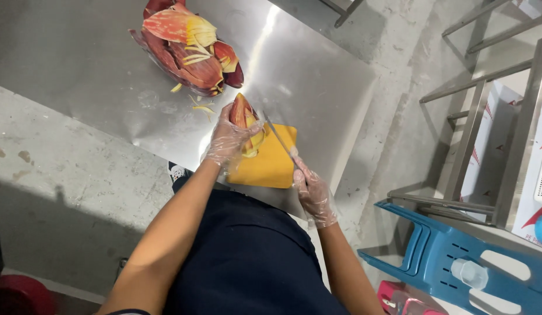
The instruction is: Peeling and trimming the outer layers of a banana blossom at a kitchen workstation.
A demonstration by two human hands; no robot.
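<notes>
- The left hand (229, 139), in a thin clear glove, curls around a banana blossom (245, 119) and holds it tip-up on the yellow cutting board (270, 165), which lies at the near edge of the steel counter (96, 64).
- The right hand (313, 195), gloved too, is closed around the handle of a knife (278, 137); the blade slants up toward the blossom and meets it near its right side, just above the board.
- Judging by how things lie, the outer layers are already off: a heap of red-purple bracts (186, 49) sits farther back on the counter, well apart from the board, with pale yellow florets (202, 107) loose among them and a few strays between heap and board.
- The blossom in hand looks slimmer and paler than the heap, orange-red at the tip and yellowish lower down, so peeling seems mostly behind.
- Cutting appears only just begun: the blossom is whole in the grasp, and no slices or halves show on the board.
- What seems left is the cutting of the heart itself; the discarded bracts have not been cleared.
- Whether the blade has entered the flesh or only rests against it cannot be told from this view.
- A blue plastic stool (457, 262) stands on the floor to the right, beside metal racks (487, 116).
</notes>
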